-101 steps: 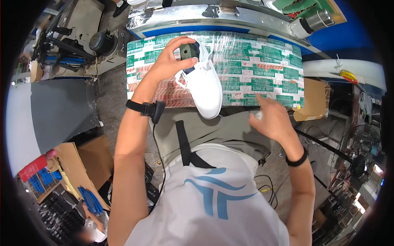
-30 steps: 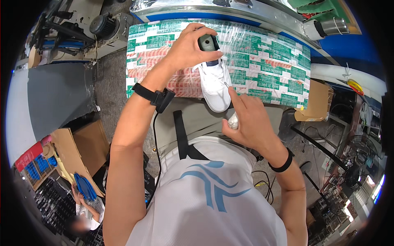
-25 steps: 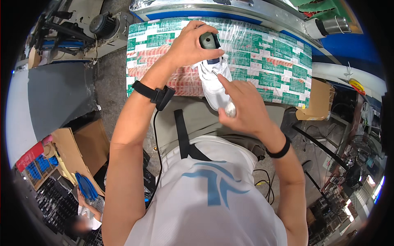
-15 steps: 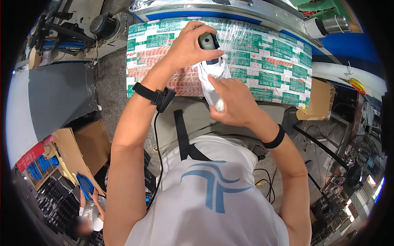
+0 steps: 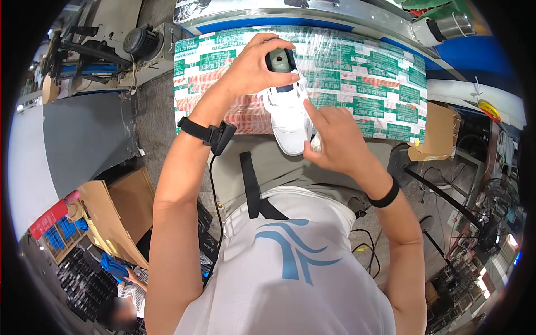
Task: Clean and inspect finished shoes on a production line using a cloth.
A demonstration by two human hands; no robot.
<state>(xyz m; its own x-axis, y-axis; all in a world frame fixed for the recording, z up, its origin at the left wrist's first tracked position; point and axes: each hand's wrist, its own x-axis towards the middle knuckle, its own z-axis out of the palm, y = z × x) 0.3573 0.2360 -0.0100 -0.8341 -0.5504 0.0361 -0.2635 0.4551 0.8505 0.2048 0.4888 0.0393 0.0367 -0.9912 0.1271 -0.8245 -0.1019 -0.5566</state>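
My left hand (image 5: 251, 64) grips the heel end of a white shoe (image 5: 290, 117), which has a grey-green last (image 5: 279, 58) sticking out of its opening. The shoe hangs toe down over the near edge of a table wrapped in green and red printed film (image 5: 368, 84). My right hand (image 5: 335, 139) is at the shoe's toe and right side, index finger stretched up against the upper. A small whitish object (image 5: 316, 145) is pinched in its fingers; I cannot tell what it is.
A black wrist device with a cable (image 5: 215, 137) sits on my left forearm. A cardboard box (image 5: 438, 128) stands at the table's right end, a motor (image 5: 139, 39) at upper left. Open cardboard boxes (image 5: 111, 206) and another person (image 5: 120, 310) are at lower left.
My right hand left the table edge at the right, came up to the shoe and slid along its side toward the toe. My left hand kept its hold on the shoe.
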